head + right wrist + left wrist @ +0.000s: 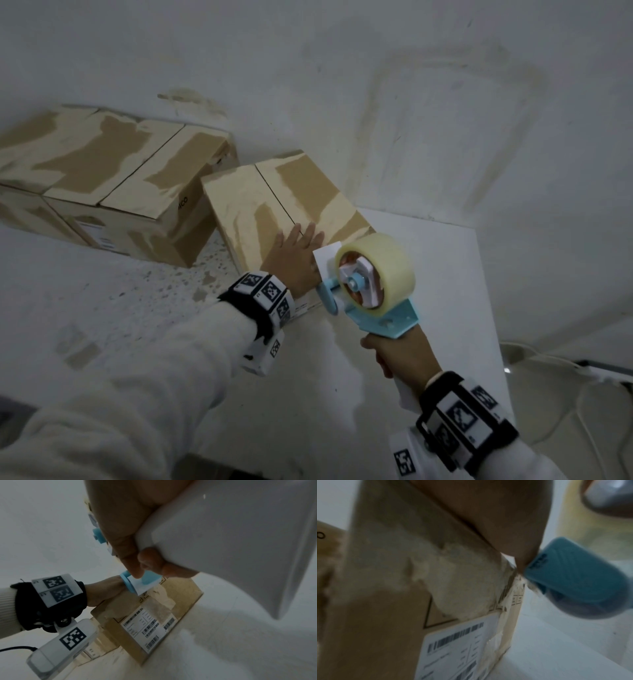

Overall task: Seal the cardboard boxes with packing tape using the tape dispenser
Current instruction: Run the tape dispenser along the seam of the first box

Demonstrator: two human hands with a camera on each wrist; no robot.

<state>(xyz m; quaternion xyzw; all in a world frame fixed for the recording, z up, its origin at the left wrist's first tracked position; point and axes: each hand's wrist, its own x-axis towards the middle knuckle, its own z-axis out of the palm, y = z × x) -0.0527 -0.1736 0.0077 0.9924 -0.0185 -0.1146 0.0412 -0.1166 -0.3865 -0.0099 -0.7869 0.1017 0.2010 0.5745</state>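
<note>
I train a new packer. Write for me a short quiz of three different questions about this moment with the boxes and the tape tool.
1. True or false: the left hand lies flat, fingers straight, on top of the nearest brown cardboard box.
2. Which hand grips the handle of the light blue plastic tape dispenser? A) left B) right C) both
3. Fill in: the white barcode label is stuck on the ____ of the nearest box.

Key:
1. True.
2. B, the right hand; the dispenser carries a roll of clear packing tape, and its front end is at the box edge beside the left hand.
3. Side.
</note>
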